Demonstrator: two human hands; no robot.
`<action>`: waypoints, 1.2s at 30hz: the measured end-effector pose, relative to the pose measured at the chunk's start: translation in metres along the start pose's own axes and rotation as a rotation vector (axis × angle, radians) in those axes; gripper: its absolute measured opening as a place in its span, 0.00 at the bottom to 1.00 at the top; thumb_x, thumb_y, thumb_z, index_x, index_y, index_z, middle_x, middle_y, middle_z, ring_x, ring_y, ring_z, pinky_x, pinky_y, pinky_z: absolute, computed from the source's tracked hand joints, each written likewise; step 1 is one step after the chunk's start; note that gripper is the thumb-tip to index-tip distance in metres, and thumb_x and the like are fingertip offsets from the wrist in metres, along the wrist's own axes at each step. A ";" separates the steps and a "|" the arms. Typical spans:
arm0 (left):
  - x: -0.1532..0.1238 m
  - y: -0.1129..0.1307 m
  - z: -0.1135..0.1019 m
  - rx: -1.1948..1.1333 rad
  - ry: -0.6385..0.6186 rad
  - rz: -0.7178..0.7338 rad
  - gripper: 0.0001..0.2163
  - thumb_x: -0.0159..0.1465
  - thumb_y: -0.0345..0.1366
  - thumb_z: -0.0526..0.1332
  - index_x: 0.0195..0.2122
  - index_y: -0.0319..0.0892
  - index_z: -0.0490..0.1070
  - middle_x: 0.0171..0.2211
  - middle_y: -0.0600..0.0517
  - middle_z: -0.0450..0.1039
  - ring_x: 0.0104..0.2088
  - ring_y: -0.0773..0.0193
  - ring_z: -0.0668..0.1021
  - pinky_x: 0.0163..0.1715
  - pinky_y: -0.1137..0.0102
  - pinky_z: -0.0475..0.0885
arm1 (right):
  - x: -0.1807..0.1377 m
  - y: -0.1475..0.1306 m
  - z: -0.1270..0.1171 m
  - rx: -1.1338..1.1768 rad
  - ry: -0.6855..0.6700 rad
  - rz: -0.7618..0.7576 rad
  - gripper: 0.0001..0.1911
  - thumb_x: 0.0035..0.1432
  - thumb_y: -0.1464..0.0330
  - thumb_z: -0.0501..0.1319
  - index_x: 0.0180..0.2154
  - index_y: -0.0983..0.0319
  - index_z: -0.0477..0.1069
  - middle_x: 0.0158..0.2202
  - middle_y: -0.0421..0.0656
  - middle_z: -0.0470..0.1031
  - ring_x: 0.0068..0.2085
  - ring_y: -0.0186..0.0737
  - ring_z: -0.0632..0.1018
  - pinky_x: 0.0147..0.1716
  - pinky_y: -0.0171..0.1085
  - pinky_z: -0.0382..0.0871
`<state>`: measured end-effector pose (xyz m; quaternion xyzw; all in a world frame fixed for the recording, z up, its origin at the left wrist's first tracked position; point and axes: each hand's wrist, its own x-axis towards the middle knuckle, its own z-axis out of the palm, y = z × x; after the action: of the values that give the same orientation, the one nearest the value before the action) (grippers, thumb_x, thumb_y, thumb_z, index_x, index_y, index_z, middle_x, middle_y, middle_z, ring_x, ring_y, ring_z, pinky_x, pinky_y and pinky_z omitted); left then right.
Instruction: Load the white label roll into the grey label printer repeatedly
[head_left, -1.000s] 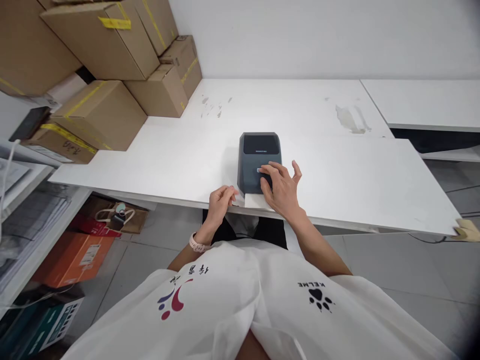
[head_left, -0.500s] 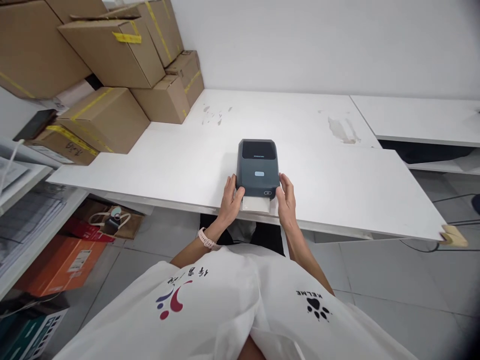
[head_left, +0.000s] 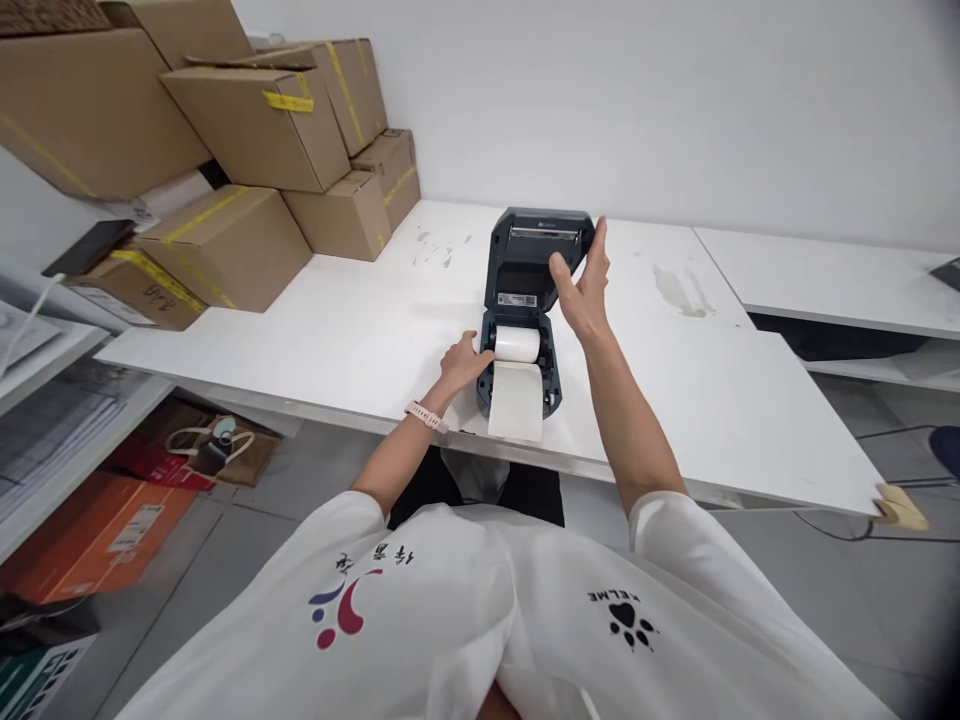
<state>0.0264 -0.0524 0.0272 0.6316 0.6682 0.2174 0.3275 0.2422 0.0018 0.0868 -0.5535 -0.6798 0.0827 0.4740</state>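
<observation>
A dark grey label printer (head_left: 553, 372) stands near the front edge of the white table (head_left: 360, 330) with its lid (head_left: 532, 260) swung up. Inside lies a white label roll (head_left: 517, 343), and a strip of white label paper (head_left: 516, 402) runs out the front. My right hand (head_left: 581, 285) holds the raised lid by its right edge, thumb on the inside and fingers behind. My left hand (head_left: 465, 362) rests against the printer's left side beside the roll, fingers curled on the base.
Brown cardboard boxes (head_left: 225, 170) with yellow tape are stacked at the table's left rear against the wall. A second white table (head_left: 825, 280) adjoins on the right. An orange box (head_left: 97, 530) and a bag (head_left: 225, 450) sit on the floor to the left.
The printer was closed with both hands at its front sides. Its lid is now lifted open by my right hand, showing the roll, while my left hand stays at the base.
</observation>
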 end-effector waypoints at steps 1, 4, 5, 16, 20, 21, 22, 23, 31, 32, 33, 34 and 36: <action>0.004 -0.001 0.002 0.021 -0.038 -0.012 0.29 0.62 0.43 0.58 0.65 0.41 0.63 0.46 0.43 0.79 0.47 0.48 0.79 0.41 0.62 0.71 | 0.009 -0.001 0.000 -0.033 0.019 -0.017 0.47 0.66 0.43 0.50 0.73 0.52 0.28 0.75 0.51 0.45 0.75 0.63 0.47 0.67 0.72 0.43; 0.010 -0.001 0.007 0.063 -0.049 -0.009 0.25 0.62 0.44 0.58 0.60 0.43 0.67 0.47 0.43 0.79 0.46 0.49 0.80 0.38 0.64 0.70 | 0.015 -0.013 -0.004 -0.143 0.090 -0.143 0.43 0.65 0.47 0.54 0.72 0.56 0.41 0.73 0.52 0.52 0.73 0.62 0.52 0.68 0.67 0.48; 0.011 0.000 0.008 0.076 -0.039 -0.006 0.24 0.61 0.43 0.58 0.58 0.43 0.68 0.48 0.43 0.79 0.46 0.50 0.80 0.38 0.64 0.70 | 0.011 -0.017 -0.005 -0.162 0.062 -0.190 0.39 0.66 0.49 0.55 0.71 0.56 0.48 0.70 0.52 0.58 0.71 0.60 0.58 0.67 0.65 0.52; 0.012 0.004 0.009 0.186 -0.018 0.000 0.19 0.62 0.37 0.56 0.55 0.45 0.69 0.50 0.43 0.80 0.52 0.47 0.79 0.44 0.61 0.71 | -0.024 -0.015 0.045 -0.473 -0.897 -0.090 0.39 0.46 0.64 0.73 0.60 0.64 0.68 0.55 0.59 0.78 0.56 0.67 0.77 0.57 0.60 0.68; 0.011 0.003 0.008 0.156 -0.022 -0.010 0.21 0.62 0.38 0.56 0.57 0.44 0.68 0.50 0.43 0.80 0.52 0.47 0.79 0.44 0.61 0.71 | -0.020 -0.014 0.015 -0.265 -0.921 -0.114 0.37 0.47 0.60 0.72 0.59 0.56 0.67 0.57 0.48 0.77 0.55 0.54 0.78 0.53 0.49 0.73; 0.010 0.003 0.008 0.148 -0.023 -0.009 0.21 0.62 0.38 0.56 0.57 0.44 0.68 0.51 0.42 0.79 0.52 0.46 0.79 0.44 0.60 0.71 | -0.022 -0.012 0.000 -0.136 -0.905 -0.109 0.37 0.47 0.59 0.72 0.59 0.55 0.67 0.58 0.46 0.75 0.55 0.52 0.78 0.53 0.48 0.74; 0.010 0.003 0.008 0.140 -0.025 -0.006 0.21 0.62 0.38 0.56 0.57 0.44 0.68 0.51 0.42 0.79 0.52 0.46 0.79 0.45 0.60 0.71 | -0.026 -0.008 -0.015 0.007 -0.870 -0.093 0.38 0.47 0.58 0.73 0.59 0.54 0.66 0.59 0.45 0.74 0.56 0.51 0.77 0.54 0.47 0.74; 0.010 0.003 0.008 0.132 -0.025 -0.004 0.22 0.62 0.38 0.56 0.58 0.43 0.68 0.51 0.42 0.79 0.52 0.46 0.79 0.45 0.60 0.71 | -0.032 -0.001 -0.030 0.147 -0.815 -0.061 0.39 0.45 0.58 0.74 0.58 0.54 0.66 0.60 0.46 0.73 0.57 0.51 0.76 0.55 0.48 0.73; 0.012 -0.001 0.012 0.081 -0.009 -0.010 0.21 0.62 0.38 0.56 0.57 0.45 0.68 0.51 0.44 0.80 0.53 0.47 0.79 0.46 0.61 0.71 | -0.112 0.102 -0.084 0.562 -0.235 0.414 0.49 0.32 0.57 0.79 0.57 0.53 0.65 0.58 0.48 0.75 0.59 0.56 0.76 0.57 0.51 0.73; 0.012 -0.001 0.012 0.076 -0.006 -0.012 0.21 0.62 0.38 0.56 0.57 0.45 0.68 0.51 0.43 0.80 0.52 0.47 0.79 0.46 0.60 0.71 | -0.120 0.112 -0.082 0.561 -0.213 0.463 0.49 0.31 0.58 0.79 0.56 0.53 0.65 0.57 0.48 0.75 0.59 0.56 0.76 0.56 0.51 0.73; 0.012 -0.001 0.012 0.071 -0.005 -0.012 0.21 0.62 0.38 0.56 0.57 0.45 0.68 0.51 0.43 0.79 0.52 0.47 0.79 0.46 0.60 0.71 | -0.126 0.120 -0.079 0.561 -0.203 0.504 0.48 0.31 0.59 0.79 0.56 0.53 0.66 0.57 0.48 0.75 0.58 0.56 0.76 0.56 0.50 0.74; 0.011 -0.001 0.011 0.065 -0.006 -0.014 0.21 0.61 0.37 0.56 0.57 0.45 0.68 0.51 0.43 0.79 0.52 0.46 0.79 0.46 0.59 0.71 | -0.131 0.125 -0.076 0.565 -0.202 0.538 0.47 0.31 0.60 0.79 0.56 0.52 0.66 0.57 0.48 0.76 0.58 0.56 0.77 0.56 0.50 0.74; 0.010 0.000 0.011 0.054 -0.009 -0.016 0.21 0.61 0.37 0.56 0.57 0.44 0.69 0.50 0.43 0.80 0.52 0.45 0.79 0.46 0.59 0.71 | -0.139 0.130 -0.069 0.571 -0.204 0.581 0.48 0.33 0.61 0.78 0.58 0.52 0.64 0.58 0.49 0.75 0.59 0.55 0.77 0.57 0.51 0.74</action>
<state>0.0340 -0.0434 0.0179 0.6357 0.6776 0.1938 0.3150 0.3723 -0.0933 -0.0358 -0.5575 -0.4887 0.4525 0.4956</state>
